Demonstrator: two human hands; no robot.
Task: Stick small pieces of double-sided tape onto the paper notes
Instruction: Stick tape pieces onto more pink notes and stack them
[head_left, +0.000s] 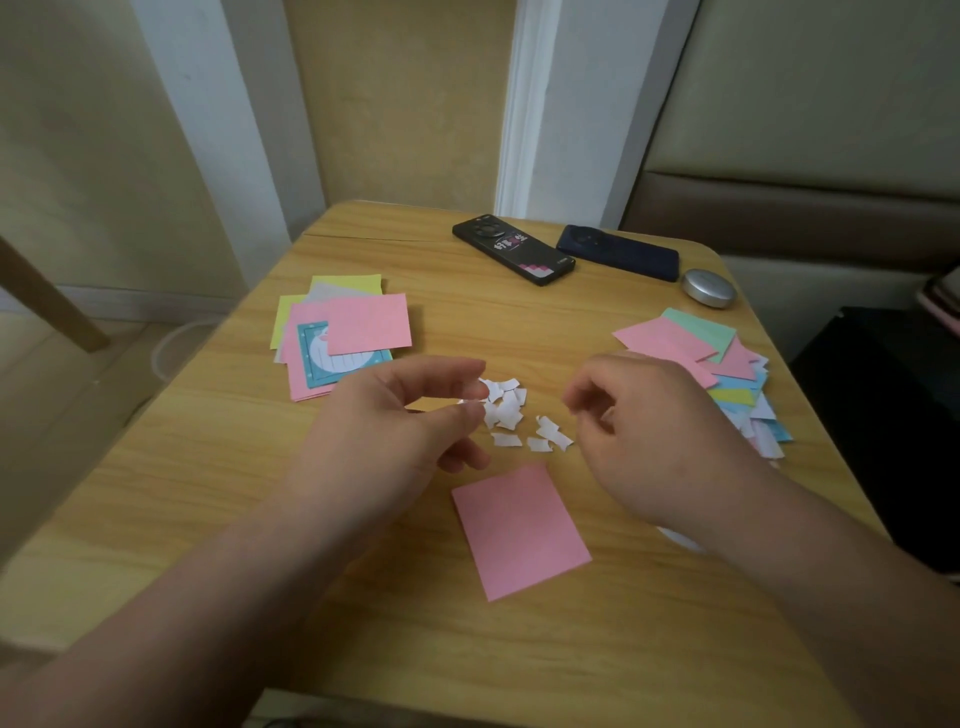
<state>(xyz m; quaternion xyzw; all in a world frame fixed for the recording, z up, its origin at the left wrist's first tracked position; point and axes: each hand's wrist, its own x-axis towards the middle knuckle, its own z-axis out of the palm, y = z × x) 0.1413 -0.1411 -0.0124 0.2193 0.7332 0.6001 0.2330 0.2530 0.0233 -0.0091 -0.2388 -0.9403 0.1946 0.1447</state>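
Observation:
A single pink paper note (519, 530) lies on the wooden table (208, 519) in front of me. Just beyond it sits a small heap of white tape pieces (511, 415). My left hand (400, 426) hovers at the heap's left edge and pinches a small white tape piece (470, 402) between thumb and forefinger. My right hand (644, 426) floats to the right of the heap with thumb and forefinger curled close together; whether anything is between them is not visible.
A pile of coloured notes (343, 332) lies at the left, another pile (727, 374) at the right. Two phones (511, 249) (618, 252) and a silver oval case (709, 288) sit at the table's far edge.

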